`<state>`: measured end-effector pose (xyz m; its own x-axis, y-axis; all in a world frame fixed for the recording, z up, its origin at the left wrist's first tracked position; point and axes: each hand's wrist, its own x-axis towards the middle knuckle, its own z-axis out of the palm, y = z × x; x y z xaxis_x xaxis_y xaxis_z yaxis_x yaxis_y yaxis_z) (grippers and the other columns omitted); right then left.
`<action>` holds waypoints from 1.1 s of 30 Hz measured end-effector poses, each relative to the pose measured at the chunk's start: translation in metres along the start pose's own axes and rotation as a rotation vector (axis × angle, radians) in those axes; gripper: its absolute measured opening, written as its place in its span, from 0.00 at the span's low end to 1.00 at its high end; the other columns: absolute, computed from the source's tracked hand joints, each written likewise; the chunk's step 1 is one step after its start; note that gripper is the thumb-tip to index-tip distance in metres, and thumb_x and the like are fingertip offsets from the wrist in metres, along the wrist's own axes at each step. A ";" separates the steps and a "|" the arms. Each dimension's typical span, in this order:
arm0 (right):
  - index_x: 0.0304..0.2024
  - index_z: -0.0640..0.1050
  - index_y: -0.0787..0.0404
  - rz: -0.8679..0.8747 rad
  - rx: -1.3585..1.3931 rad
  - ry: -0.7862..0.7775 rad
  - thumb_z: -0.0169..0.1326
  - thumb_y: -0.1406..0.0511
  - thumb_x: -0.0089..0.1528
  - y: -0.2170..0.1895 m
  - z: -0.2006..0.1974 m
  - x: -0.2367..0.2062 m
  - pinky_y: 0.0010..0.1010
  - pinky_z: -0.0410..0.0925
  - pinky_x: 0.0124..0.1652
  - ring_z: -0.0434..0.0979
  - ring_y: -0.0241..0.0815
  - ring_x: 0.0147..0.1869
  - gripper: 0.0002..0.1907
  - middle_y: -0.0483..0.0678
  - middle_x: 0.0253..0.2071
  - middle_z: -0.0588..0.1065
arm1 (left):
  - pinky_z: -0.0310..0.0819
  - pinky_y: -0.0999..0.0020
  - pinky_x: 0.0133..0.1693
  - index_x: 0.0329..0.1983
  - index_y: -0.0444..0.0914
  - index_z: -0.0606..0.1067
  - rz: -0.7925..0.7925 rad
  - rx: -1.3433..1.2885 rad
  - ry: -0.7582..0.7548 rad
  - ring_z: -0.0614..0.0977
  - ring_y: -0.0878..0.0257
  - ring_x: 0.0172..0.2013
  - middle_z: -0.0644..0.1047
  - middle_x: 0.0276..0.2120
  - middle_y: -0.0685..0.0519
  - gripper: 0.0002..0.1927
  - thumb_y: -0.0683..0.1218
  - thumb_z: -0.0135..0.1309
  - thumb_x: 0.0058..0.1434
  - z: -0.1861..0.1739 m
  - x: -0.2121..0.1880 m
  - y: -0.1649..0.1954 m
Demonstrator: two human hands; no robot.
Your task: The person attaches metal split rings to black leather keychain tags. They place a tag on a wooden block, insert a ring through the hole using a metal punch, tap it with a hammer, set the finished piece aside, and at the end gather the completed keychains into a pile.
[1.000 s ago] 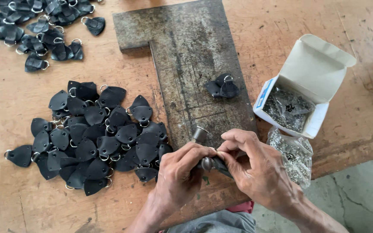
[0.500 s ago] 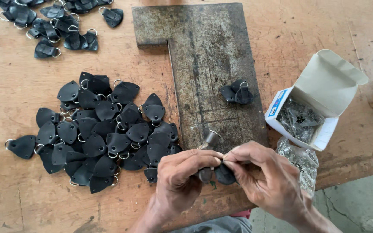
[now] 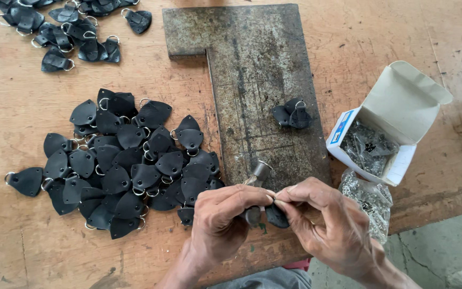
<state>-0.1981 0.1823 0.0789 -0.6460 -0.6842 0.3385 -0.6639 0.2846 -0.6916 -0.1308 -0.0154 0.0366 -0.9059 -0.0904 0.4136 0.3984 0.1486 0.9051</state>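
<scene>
**Both Hands Pinched on One Black Tab at the Table Edge**

Working low and close to the body, at the near edge of the wooden table (image 3: 22,251). Left hand (image 3: 223,222) curled, thumb and forefinger closed together on the upper edge of a small black leather tab (image 3: 277,215); right hand (image 3: 331,225) meeting it from the other side, fingertips (image 3: 280,204) pressed together on the same spot. Tab held between the two pinches, just off the near end of the grey metal plate (image 3: 252,80), probably so that something tiny can be set into it; what sits between the fingertips too small to tell. A dark rounded piece (image 3: 253,215) tucked under the left fingers, beside the tab.

Short metal punch (image 3: 260,172) lying tilted on the plate just beyond the knuckles, near enough to grab without a reach. Two finished-looking tabs (image 3: 291,114) parked further up the plate, apart from the rest.

Big heap of black tabs with rings (image 3: 124,160) spread on the left, a second smaller heap (image 3: 65,27) at the far left corner. Open cardboard box (image 3: 389,115) of small metal parts on the right, flap up, with a clear bag of fittings (image 3: 367,200) just in front, touching the right hand's side: supplies on one side, tabs on the other, hard plate in the middle
</scene>
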 end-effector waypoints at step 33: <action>0.49 0.66 0.64 -0.009 -0.013 0.003 0.61 0.70 0.63 0.005 0.007 0.006 0.21 0.79 0.39 0.85 0.36 0.44 0.18 0.52 0.41 0.80 | 0.85 0.68 0.47 0.42 0.33 0.79 -0.116 -0.161 0.067 0.89 0.58 0.45 0.85 0.42 0.47 0.12 0.29 0.59 0.56 0.000 -0.001 -0.009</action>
<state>-0.2028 0.1750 0.0731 -0.6411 -0.6847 0.3466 -0.6746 0.2874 -0.6800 -0.1341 -0.0164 0.0278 -0.9378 -0.1634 0.3065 0.3145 -0.0252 0.9489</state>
